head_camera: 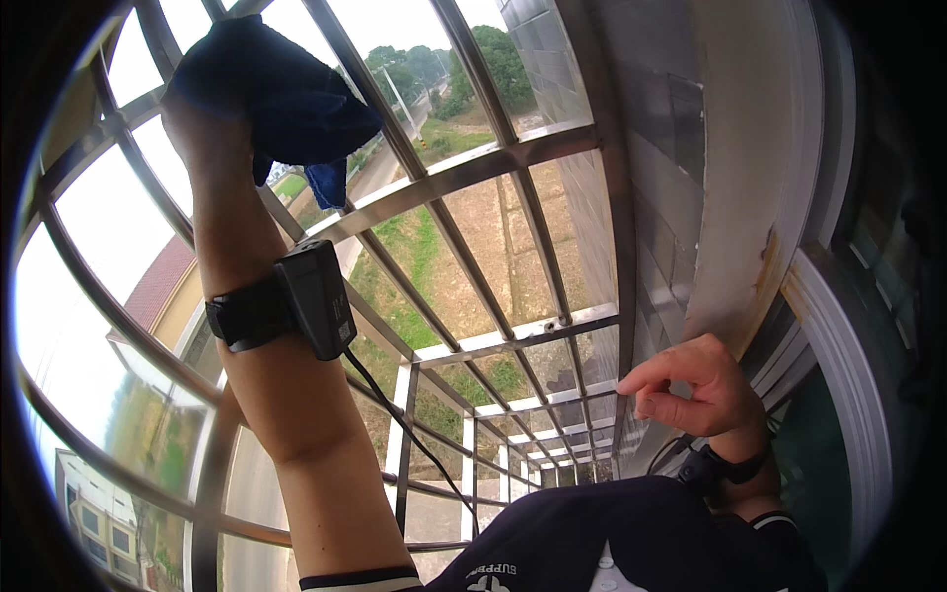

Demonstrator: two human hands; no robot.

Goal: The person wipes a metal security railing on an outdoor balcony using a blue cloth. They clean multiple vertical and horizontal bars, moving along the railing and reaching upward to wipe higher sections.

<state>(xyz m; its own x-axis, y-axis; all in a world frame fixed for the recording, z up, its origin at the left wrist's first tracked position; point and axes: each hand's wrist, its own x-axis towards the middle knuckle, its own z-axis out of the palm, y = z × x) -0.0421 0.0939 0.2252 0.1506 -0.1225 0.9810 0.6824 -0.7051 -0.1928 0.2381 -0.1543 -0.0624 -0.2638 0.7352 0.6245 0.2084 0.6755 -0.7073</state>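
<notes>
A dark blue cloth (296, 96) is wrapped over the fingers of my left hand (201, 129), which is raised at the upper left against the stainless-steel window bars (396, 137). The cloth hides the fingers, and one corner hangs below the hand. My right hand (699, 388) is at the lower right, near the tiled wall (662, 244) and the window frame (840, 340). Its fingers are loosely bent, with a gap between index finger and thumb, and nothing shows in it.
A black box (317, 300) is strapped to my left forearm, and its cable (414, 436) runs down towards my body. Another black band (710, 466) circles my right wrist. Metal crossbars (473, 166) enclose the space in front and below. Beyond lie a road, fields and buildings.
</notes>
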